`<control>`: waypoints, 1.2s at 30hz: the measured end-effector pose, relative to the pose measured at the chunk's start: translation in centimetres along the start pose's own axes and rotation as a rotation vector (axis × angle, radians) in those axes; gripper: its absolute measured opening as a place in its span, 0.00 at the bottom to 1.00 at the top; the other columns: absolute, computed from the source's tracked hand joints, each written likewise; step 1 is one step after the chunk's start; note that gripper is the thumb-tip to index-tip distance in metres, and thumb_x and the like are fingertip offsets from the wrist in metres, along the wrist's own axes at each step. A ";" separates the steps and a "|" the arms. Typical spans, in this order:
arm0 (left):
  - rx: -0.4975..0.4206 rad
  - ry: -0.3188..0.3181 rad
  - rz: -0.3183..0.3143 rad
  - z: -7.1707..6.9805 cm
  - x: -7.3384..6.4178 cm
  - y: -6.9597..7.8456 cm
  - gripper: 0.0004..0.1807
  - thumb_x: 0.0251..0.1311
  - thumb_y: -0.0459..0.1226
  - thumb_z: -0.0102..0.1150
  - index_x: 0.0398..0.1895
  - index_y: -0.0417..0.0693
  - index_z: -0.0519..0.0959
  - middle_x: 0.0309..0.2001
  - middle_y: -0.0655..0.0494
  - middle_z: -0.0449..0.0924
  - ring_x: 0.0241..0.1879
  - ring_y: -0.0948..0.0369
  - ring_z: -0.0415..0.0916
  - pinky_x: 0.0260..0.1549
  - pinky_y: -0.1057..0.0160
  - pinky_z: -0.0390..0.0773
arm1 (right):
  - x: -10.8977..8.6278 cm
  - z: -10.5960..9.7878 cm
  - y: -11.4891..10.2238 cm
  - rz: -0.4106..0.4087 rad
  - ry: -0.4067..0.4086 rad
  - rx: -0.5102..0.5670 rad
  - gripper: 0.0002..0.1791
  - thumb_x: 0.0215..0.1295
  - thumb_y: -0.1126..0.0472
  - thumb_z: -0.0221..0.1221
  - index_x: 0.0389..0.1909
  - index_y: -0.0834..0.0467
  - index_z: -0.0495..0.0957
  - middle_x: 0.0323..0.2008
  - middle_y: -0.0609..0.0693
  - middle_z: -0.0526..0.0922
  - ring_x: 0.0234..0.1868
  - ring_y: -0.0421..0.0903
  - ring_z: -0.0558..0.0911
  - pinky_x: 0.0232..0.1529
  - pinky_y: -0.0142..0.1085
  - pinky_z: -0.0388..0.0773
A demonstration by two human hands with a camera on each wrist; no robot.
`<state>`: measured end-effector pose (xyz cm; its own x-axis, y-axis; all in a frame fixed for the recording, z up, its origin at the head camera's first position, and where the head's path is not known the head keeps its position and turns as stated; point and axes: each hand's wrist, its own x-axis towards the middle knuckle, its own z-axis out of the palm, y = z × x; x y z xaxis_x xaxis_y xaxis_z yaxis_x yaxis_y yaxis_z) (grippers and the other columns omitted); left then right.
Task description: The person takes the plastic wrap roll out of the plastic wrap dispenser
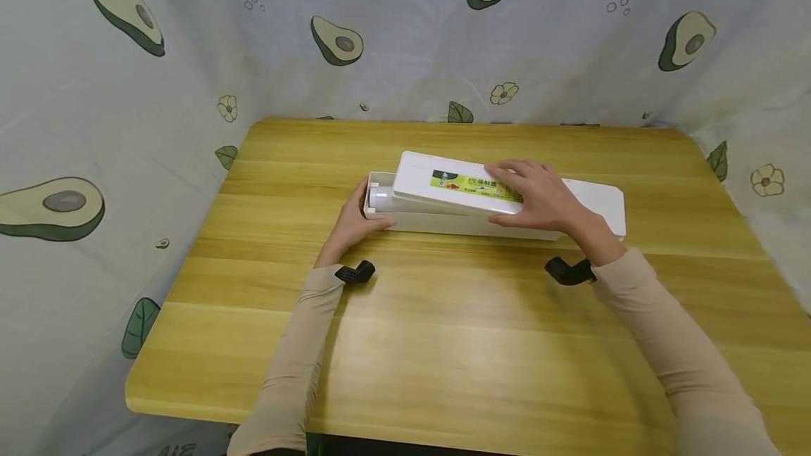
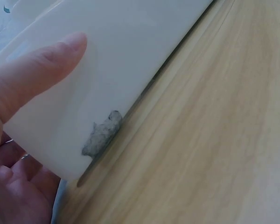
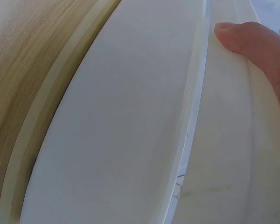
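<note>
A long white cling film box lies crosswise on the table, with the end of a pale roll showing inside its uncovered left end. My left hand grips that end, thumb on the front wall and fingers behind. Across the lid, which bears a green and yellow label, my right hand holds front and back edges. The lid sits slanted over the box, its left end off the rim. In the right wrist view a gap runs between lid and box wall.
The wooden table has rounded corners and extends around the box. A curtain printed with avocados hangs along its back and sides. Low on the box, the left wrist view shows a grey rough patch.
</note>
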<state>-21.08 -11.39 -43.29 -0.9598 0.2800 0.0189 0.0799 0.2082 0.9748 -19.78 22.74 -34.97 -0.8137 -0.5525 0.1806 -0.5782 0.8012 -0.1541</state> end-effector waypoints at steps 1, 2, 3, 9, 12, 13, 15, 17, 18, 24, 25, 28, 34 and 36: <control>-0.002 0.004 0.003 0.0 0.1 -0.4 0.56 0.45 0.30 0.71 0.75 0.51 0.46 0.71 0.49 0.57 0.67 0.52 0.60 0.66 0.52 0.63 | -0.1 0.0 0.0 0.004 -0.001 0.001 0.48 0.43 0.44 0.70 0.67 0.54 0.64 0.61 0.60 0.71 0.61 0.61 0.68 0.56 0.60 0.62; -0.002 0.007 0.008 0.0 0.3 -0.7 0.56 0.44 0.30 0.71 0.74 0.52 0.46 0.71 0.50 0.58 0.67 0.53 0.61 0.65 0.52 0.63 | -0.2 -0.1 0.1 0.008 -0.002 0.000 0.48 0.43 0.44 0.70 0.67 0.54 0.64 0.61 0.60 0.71 0.61 0.61 0.68 0.56 0.60 0.62; 0.000 0.011 0.011 0.0 0.4 -1.1 0.56 0.44 0.31 0.72 0.74 0.54 0.46 0.71 0.51 0.58 0.66 0.53 0.61 0.65 0.52 0.64 | -0.3 -0.1 0.1 0.013 -0.003 0.002 0.48 0.43 0.44 0.70 0.67 0.54 0.64 0.61 0.60 0.71 0.61 0.61 0.68 0.57 0.60 0.61; 0.010 0.020 0.035 0.0 0.5 -1.5 0.55 0.44 0.32 0.72 0.74 0.55 0.48 0.69 0.50 0.61 0.64 0.53 0.64 0.64 0.52 0.65 | -0.8 -0.3 0.4 0.024 0.005 0.016 0.48 0.43 0.46 0.70 0.67 0.55 0.64 0.61 0.61 0.70 0.61 0.61 0.67 0.58 0.61 0.59; 0.009 0.016 0.040 0.0 0.5 -1.4 0.55 0.44 0.31 0.72 0.74 0.55 0.49 0.68 0.50 0.62 0.63 0.53 0.64 0.63 0.52 0.66 | -1.0 -0.4 0.5 0.021 0.014 0.018 0.48 0.42 0.46 0.70 0.67 0.56 0.64 0.61 0.61 0.71 0.61 0.61 0.68 0.57 0.61 0.60; 0.008 0.014 0.040 0.0 0.5 -1.4 0.55 0.44 0.31 0.72 0.74 0.55 0.48 0.68 0.50 0.62 0.63 0.52 0.64 0.63 0.52 0.66 | -1.0 -0.4 0.6 0.022 0.016 0.020 0.48 0.42 0.46 0.70 0.67 0.56 0.64 0.61 0.61 0.71 0.61 0.61 0.68 0.57 0.61 0.60; -0.001 0.008 0.036 -0.1 0.5 -1.4 0.56 0.44 0.31 0.72 0.74 0.55 0.48 0.68 0.49 0.61 0.64 0.52 0.64 0.63 0.51 0.65 | -1.2 -0.4 0.7 0.025 0.020 0.022 0.48 0.42 0.47 0.71 0.67 0.56 0.64 0.61 0.61 0.71 0.60 0.61 0.68 0.57 0.61 0.60; 0.003 0.008 0.034 -0.1 0.5 -1.3 0.55 0.44 0.31 0.72 0.74 0.55 0.48 0.68 0.49 0.61 0.63 0.52 0.64 0.63 0.51 0.66 | -1.3 -0.4 0.7 0.034 0.022 0.023 0.48 0.42 0.47 0.70 0.67 0.56 0.64 0.60 0.61 0.71 0.60 0.61 0.68 0.56 0.61 0.60; -0.001 0.004 0.029 -0.1 0.4 -1.0 0.56 0.44 0.31 0.72 0.74 0.54 0.48 0.68 0.49 0.61 0.64 0.51 0.64 0.63 0.51 0.65 | -1.4 -0.5 0.8 0.038 0.024 0.024 0.48 0.42 0.47 0.71 0.67 0.56 0.65 0.60 0.61 0.71 0.60 0.61 0.68 0.56 0.61 0.60; -0.001 -0.022 0.005 -0.2 -0.5 1.3 0.55 0.45 0.29 0.70 0.74 0.47 0.46 0.69 0.44 0.59 0.64 0.48 0.63 0.64 0.49 0.65 | -2.0 -0.9 1.0 0.058 0.034 0.024 0.48 0.42 0.48 0.71 0.67 0.56 0.64 0.60 0.61 0.71 0.59 0.61 0.69 0.53 0.59 0.62; 0.002 -0.022 0.003 -0.2 -0.5 1.4 0.55 0.46 0.30 0.70 0.74 0.46 0.46 0.69 0.44 0.59 0.64 0.48 0.62 0.63 0.49 0.65 | -2.1 -1.0 1.1 0.062 0.037 0.023 0.48 0.42 0.48 0.71 0.67 0.56 0.64 0.60 0.61 0.71 0.59 0.61 0.69 0.52 0.59 0.62; 0.004 -0.025 -0.004 -0.2 -0.6 1.5 0.55 0.46 0.30 0.70 0.74 0.47 0.45 0.69 0.44 0.59 0.64 0.48 0.62 0.63 0.49 0.65 | -2.4 -1.1 1.4 0.069 0.046 0.021 0.48 0.42 0.48 0.71 0.67 0.55 0.64 0.60 0.61 0.71 0.58 0.61 0.69 0.50 0.59 0.63; -0.005 -0.021 0.004 -0.2 -0.6 1.5 0.55 0.46 0.28 0.70 0.74 0.45 0.45 0.70 0.43 0.58 0.65 0.48 0.62 0.64 0.49 0.64 | -2.9 -1.3 1.9 0.075 0.060 0.025 0.48 0.41 0.48 0.71 0.66 0.56 0.65 0.59 0.62 0.71 0.58 0.61 0.69 0.50 0.59 0.62; -0.007 -0.021 0.001 -0.1 -0.6 1.5 0.55 0.46 0.28 0.69 0.74 0.46 0.45 0.70 0.43 0.58 0.65 0.47 0.61 0.64 0.49 0.64 | -3.1 -1.3 2.0 0.080 0.060 0.027 0.48 0.41 0.48 0.71 0.66 0.56 0.65 0.59 0.62 0.71 0.58 0.61 0.69 0.51 0.59 0.62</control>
<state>-20.39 -11.39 -41.79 -0.9537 0.3002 0.0153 0.0791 0.2014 0.9763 -18.31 26.33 -34.57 -0.8528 -0.4717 0.2241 -0.5135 0.8354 -0.1961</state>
